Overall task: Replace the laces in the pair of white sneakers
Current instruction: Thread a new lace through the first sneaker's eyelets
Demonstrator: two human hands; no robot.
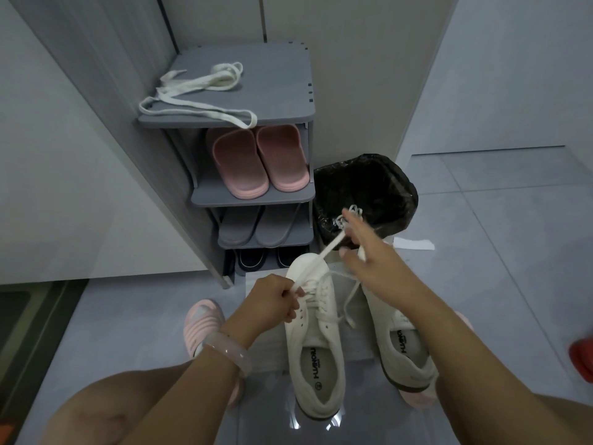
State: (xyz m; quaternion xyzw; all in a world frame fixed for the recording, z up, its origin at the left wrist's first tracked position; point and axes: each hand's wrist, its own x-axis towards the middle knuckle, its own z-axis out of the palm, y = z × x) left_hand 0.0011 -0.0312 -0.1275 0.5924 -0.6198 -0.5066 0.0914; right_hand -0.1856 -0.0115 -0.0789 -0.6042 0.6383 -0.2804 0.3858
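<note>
Two white sneakers stand on the floor in front of me, the left sneaker still partly laced, the right sneaker half behind my right forearm. My left hand pinches the lace at the left sneaker's eyelets. My right hand is raised above the toes and holds the long white lace pulled taut up toward the bin. Loose white laces lie on top of the grey shoe rack.
The rack holds pink slippers, grey slippers and dark shoes on lower shelves. A bin with a black bag stands right of it. I wear pink slippers. A red object sits at the right edge.
</note>
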